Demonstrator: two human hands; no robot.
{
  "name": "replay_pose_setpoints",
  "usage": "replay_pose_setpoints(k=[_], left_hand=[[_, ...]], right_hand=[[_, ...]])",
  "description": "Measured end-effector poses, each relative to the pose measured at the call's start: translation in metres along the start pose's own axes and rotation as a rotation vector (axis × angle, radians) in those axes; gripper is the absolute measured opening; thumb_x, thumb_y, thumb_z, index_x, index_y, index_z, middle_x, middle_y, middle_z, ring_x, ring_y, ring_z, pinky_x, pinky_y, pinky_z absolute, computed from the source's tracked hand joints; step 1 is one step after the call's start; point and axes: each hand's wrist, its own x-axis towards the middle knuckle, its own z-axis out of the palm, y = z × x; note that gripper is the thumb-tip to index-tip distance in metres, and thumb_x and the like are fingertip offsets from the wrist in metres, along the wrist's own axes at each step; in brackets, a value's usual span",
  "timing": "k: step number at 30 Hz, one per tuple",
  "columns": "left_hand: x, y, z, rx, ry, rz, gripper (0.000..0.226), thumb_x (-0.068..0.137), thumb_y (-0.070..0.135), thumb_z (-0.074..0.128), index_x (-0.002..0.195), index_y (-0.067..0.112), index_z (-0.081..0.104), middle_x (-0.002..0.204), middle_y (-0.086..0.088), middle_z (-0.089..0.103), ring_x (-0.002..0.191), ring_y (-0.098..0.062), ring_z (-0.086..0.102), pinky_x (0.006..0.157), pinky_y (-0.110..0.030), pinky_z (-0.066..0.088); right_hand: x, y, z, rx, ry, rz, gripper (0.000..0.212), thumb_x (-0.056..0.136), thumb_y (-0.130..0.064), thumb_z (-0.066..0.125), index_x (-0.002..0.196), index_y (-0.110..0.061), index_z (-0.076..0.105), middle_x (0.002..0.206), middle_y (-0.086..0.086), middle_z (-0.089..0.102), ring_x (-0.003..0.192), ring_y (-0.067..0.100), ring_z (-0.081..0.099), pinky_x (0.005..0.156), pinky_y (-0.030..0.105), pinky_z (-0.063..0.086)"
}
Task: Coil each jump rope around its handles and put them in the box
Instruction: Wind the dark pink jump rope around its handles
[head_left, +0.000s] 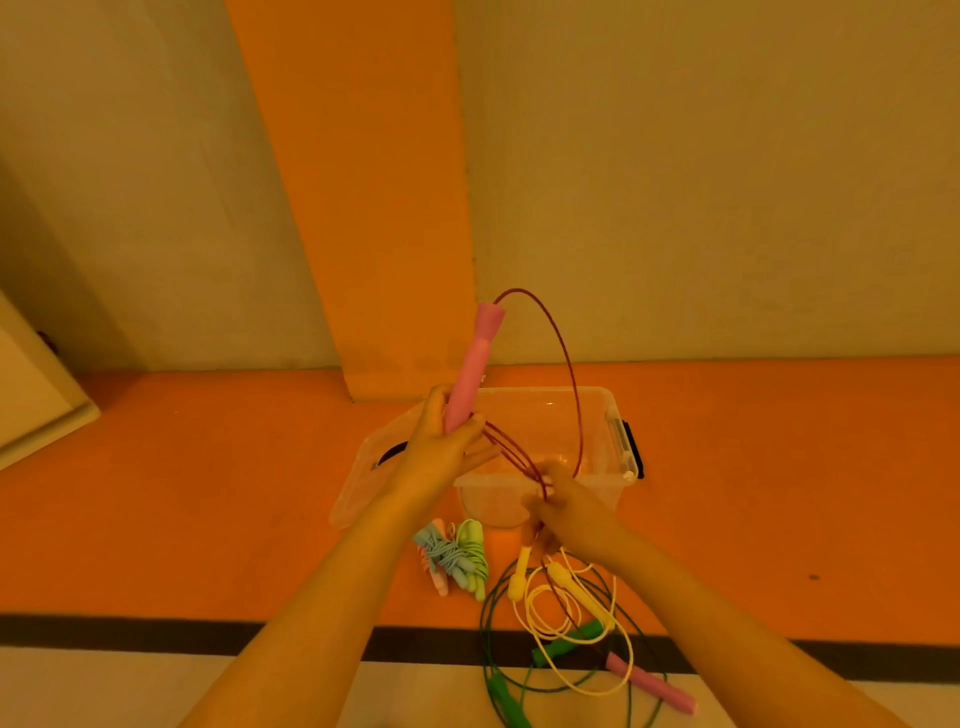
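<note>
Fingers (540, 506) of the right hand (576, 506) pinch the gathered loops of the dark red rope (563, 353), forearm raised over loose yellow rope (567, 583) and green rope (571, 640) on the floor. Beyond, the left hand (441, 452) is wrapped round the pink handle (474, 364), tilted upright. Behind both hands, the clear box (545, 410) stands open on the floor by the wall's foot.

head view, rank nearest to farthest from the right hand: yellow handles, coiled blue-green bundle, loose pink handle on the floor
1. yellow handles, just below the right hand, which pinches the red rope
2. coiled bundle, on the floor lower left of it
3. loose pink handle, farthest, toward the lower right
The left hand holds the other pink handle.
</note>
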Motion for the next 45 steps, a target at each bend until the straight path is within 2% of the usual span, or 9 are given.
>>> replay_pose_setpoints(k=[3,7,12,18,24,30,38,42,45], left_hand=[[-0.001,0.000,-0.005,0.032,0.024,-0.065,0.013,0.099,0.020,0.052,0.106,0.031,0.050,0.116,-0.008,0.046,0.109,-0.022,0.053,0.076,-0.035,0.060],[0.001,0.000,-0.006,0.075,0.069,-0.119,0.040,0.100,0.043,0.040,0.133,0.020,0.044,0.124,-0.007,0.058,0.108,-0.022,0.062,0.080,-0.043,0.059],[0.003,0.012,-0.003,-0.050,0.149,0.028,0.024,0.103,0.031,0.038,0.110,0.015,0.054,0.094,-0.005,0.065,0.069,-0.014,0.065,0.060,-0.030,0.052],[0.003,0.019,-0.004,-0.034,0.164,0.145,0.010,0.101,0.020,0.046,0.110,0.025,0.048,0.088,-0.001,0.062,0.064,-0.014,0.061,0.060,-0.029,0.050],[-0.009,0.020,0.010,0.009,0.080,0.054,0.044,0.084,-0.012,0.059,0.114,0.018,0.047,0.097,-0.005,0.064,0.079,-0.019,0.065,0.065,-0.032,0.050],[-0.041,0.021,0.045,0.042,-0.232,0.001,0.055,0.087,0.007,0.066,0.136,0.014,0.044,0.120,-0.003,0.068,0.117,-0.018,0.061,0.100,-0.037,0.047],[-0.051,0.033,0.060,-0.100,-0.212,-0.009,0.012,0.093,0.002,0.056,0.097,0.012,0.052,0.077,-0.007,0.069,0.080,-0.023,0.066,0.082,-0.037,0.054],[-0.047,0.034,0.060,-0.148,-0.147,0.009,0.013,0.092,0.000,0.057,0.096,0.012,0.052,0.074,-0.007,0.061,0.068,-0.018,0.063,0.082,-0.045,0.055],[-0.039,0.039,0.056,-0.195,-0.101,0.092,0.013,0.095,0.000,0.053,0.096,0.013,0.053,0.078,-0.007,0.063,0.072,-0.017,0.064,0.073,-0.035,0.058]], right_hand=[[-0.003,-0.012,-0.022,0.138,0.224,-0.031,0.033,0.096,-0.018,0.055,0.122,-0.017,0.035,0.065,0.005,0.065,0.044,0.015,0.053,0.041,0.021,0.043],[-0.007,-0.025,-0.040,0.217,0.352,-0.083,0.020,0.094,-0.013,0.055,0.111,-0.004,0.050,0.066,0.004,0.063,0.046,0.013,0.045,0.042,0.019,0.036],[-0.015,-0.045,-0.063,0.311,0.467,-0.228,0.011,0.096,-0.013,0.052,0.094,-0.014,0.062,0.064,0.001,0.060,0.042,0.005,0.041,0.039,0.014,0.031],[-0.021,-0.051,-0.083,0.394,0.532,-0.280,0.018,0.099,-0.014,0.046,0.104,-0.012,0.063,0.067,-0.001,0.060,0.046,0.004,0.042,0.045,0.017,0.035],[-0.036,-0.067,-0.082,0.430,0.457,-0.304,0.016,0.100,-0.013,0.043,0.103,-0.016,0.059,0.076,0.001,0.067,0.048,0.007,0.047,0.046,0.018,0.040],[-0.061,-0.088,-0.067,0.595,0.261,-0.444,0.016,0.098,-0.005,0.042,0.091,-0.012,0.054,0.074,0.002,0.062,0.044,0.009,0.048,0.047,0.023,0.040],[-0.084,-0.104,-0.081,0.886,0.253,-0.594,0.016,0.099,-0.005,0.041,0.093,-0.012,0.053,0.081,0.004,0.060,0.059,0.011,0.054,0.060,0.021,0.049],[-0.074,-0.090,-0.077,0.553,0.362,-0.376,0.020,0.097,-0.013,0.050,0.115,-0.008,0.056,0.085,0.004,0.063,0.067,0.012,0.063,0.063,0.022,0.051],[-0.067,-0.071,-0.072,0.260,0.147,-0.199,0.028,0.089,-0.019,0.063,0.117,-0.016,0.064,0.105,0.003,0.069,0.093,0.015,0.065,0.071,0.022,0.053]])
